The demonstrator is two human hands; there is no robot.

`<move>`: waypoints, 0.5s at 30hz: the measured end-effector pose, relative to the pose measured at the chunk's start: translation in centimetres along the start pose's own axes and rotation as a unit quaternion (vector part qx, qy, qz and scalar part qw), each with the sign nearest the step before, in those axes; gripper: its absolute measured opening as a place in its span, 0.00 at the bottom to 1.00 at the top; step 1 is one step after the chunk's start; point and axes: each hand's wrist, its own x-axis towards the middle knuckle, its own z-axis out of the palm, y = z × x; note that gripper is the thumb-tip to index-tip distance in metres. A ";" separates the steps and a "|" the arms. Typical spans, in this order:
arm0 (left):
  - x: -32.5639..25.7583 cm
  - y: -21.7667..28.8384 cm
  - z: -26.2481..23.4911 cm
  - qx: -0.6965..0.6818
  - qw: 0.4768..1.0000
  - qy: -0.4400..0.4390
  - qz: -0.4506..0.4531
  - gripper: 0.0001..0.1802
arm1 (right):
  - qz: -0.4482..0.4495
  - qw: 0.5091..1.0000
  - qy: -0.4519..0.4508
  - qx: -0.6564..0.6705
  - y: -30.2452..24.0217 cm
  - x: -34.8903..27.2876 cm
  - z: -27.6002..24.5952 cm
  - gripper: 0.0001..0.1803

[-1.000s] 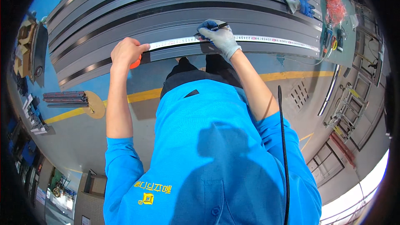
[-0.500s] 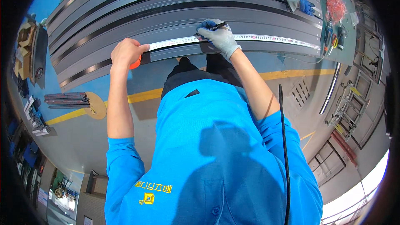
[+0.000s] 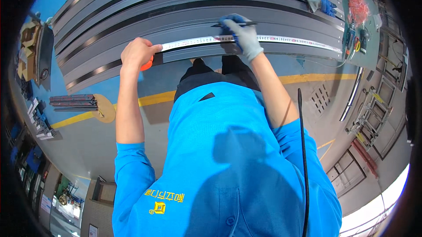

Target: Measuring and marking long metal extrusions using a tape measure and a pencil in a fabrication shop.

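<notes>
My bare left hand (image 3: 137, 55) grips an orange tape measure (image 3: 147, 64) at the near edge of long grey metal profiles (image 3: 184, 24). From it the white tape blade (image 3: 290, 40) runs right across the nearest profile to its far right end. My right hand (image 3: 241, 35), in a grey and blue work glove, is closed around a black marker pen (image 3: 247, 24). It is raised over the blade near the middle, its fingers slightly blurred. The pen lies sideways, its thin end pointing left. Whether the glove touches the blade I cannot tell.
Another blue and grey glove (image 3: 324, 2) lies on the profiles at the right. On the green bench top beyond are pink string (image 3: 358, 6), a power drill (image 3: 351, 35) and yellow-handled scissors (image 3: 357, 45). Dark bars (image 3: 72, 102) rest on the floor at left.
My right hand has lifted off the tape blade and turned, swinging the pen so its thin end points left. The left hand still holds the tape measure in place.
</notes>
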 end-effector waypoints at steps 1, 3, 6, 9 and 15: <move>-0.2 -0.2 0.0 -0.002 1.000 0.002 -0.002 0.26 | 0.008 0.996 0.017 0.082 -0.3 -0.3 -0.3 0.12; -0.8 -0.7 -0.6 -0.023 0.999 -0.022 0.004 0.24 | -0.029 0.991 0.077 0.108 0.3 -1.6 -1.6 0.14; -2.2 -1.6 -0.4 -0.200 0.973 -0.112 0.027 0.16 | -0.055 0.989 0.138 0.016 1.3 -6.3 -6.8 0.20; -4.0 -3.6 1.3 -0.333 0.912 -0.196 0.135 0.17 | -0.112 0.946 0.300 -0.043 3.8 -11.3 -13.3 0.20; -7.2 -0.9 4.8 -0.424 0.836 -0.304 0.172 0.19 | -0.158 0.668 0.383 -0.618 10.6 -10.3 -27.2 0.23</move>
